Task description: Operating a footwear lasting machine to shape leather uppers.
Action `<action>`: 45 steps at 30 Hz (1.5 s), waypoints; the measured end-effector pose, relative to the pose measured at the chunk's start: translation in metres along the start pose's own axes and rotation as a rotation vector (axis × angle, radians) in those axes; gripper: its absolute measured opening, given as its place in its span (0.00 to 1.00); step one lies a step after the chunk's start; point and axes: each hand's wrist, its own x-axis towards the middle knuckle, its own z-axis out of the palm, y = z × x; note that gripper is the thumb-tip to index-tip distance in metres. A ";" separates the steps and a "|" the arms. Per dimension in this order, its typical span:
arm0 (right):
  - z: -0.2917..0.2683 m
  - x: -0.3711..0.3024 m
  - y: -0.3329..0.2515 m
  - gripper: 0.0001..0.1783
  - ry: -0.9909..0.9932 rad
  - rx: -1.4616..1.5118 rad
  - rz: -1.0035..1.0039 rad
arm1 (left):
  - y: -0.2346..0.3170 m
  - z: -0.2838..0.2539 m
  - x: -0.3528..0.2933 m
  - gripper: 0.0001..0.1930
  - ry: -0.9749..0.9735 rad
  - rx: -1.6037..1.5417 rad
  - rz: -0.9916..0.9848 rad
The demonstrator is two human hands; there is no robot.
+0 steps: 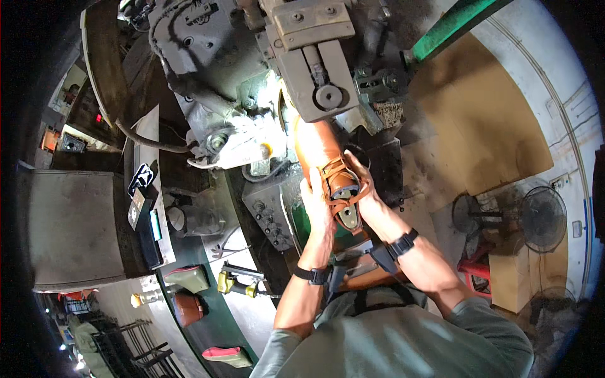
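Both my hands are wrapped round a brown lace-up leather shoe (314,143), whose opening holds a pale green shoe last (347,213). My left hand (318,200) grips its left side, and my right hand (362,178) grips the right side beside the laces (336,171). The toe points away from me, beneath the grey head (318,72) of a machine, which hides its tip. Bright light washes out the area left of the shoe. Each wrist wears a black band.
On the left, a green conveyor belt (217,324) carries several shoe pieces, including a brown one (188,309). A yellow-and-black staple gun (236,285) lies beside it. Fans (543,219), a cardboard sheet (482,120) and a green bar (454,28) are on the right.
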 end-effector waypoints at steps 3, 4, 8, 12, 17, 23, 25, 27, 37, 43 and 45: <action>0.008 -0.008 -0.001 0.28 0.056 -0.056 -0.214 | 0.010 0.008 -0.007 0.25 -0.002 0.078 -0.065; 0.006 0.007 -0.002 0.20 0.010 0.334 0.079 | 0.000 0.011 -0.006 0.24 0.105 -0.022 0.051; -0.004 0.015 0.000 0.20 -0.139 0.307 0.126 | -0.004 -0.006 -0.002 0.27 0.110 0.107 -0.003; -0.003 -0.002 -0.013 0.23 0.162 -0.018 -0.002 | 0.017 -0.007 -0.024 0.30 0.190 0.437 0.221; -0.231 0.040 0.003 0.37 1.277 -1.129 -0.032 | 0.043 0.009 -0.075 0.43 -0.172 0.900 0.592; -0.343 0.028 0.033 0.26 0.575 -0.687 0.500 | 0.041 -0.071 -0.139 0.34 0.047 1.228 0.570; -0.336 0.045 0.070 0.24 0.462 -0.695 0.545 | 0.023 -0.114 -0.172 0.27 0.186 1.301 0.461; -0.405 0.050 0.056 0.25 0.472 -0.660 0.583 | -0.007 -0.152 -0.206 0.17 0.302 1.315 0.297; -0.235 0.016 -0.054 0.38 0.183 -0.838 0.638 | -0.082 -0.385 -0.529 0.45 1.010 1.489 -0.856; -0.010 -0.076 -0.091 0.49 -0.224 -0.573 0.166 | -0.038 -0.498 -0.633 0.59 1.243 1.760 -0.965; 0.005 -0.086 -0.078 0.51 -0.277 -1.020 -0.382 | -0.015 -0.493 -0.603 0.57 1.314 1.720 -0.878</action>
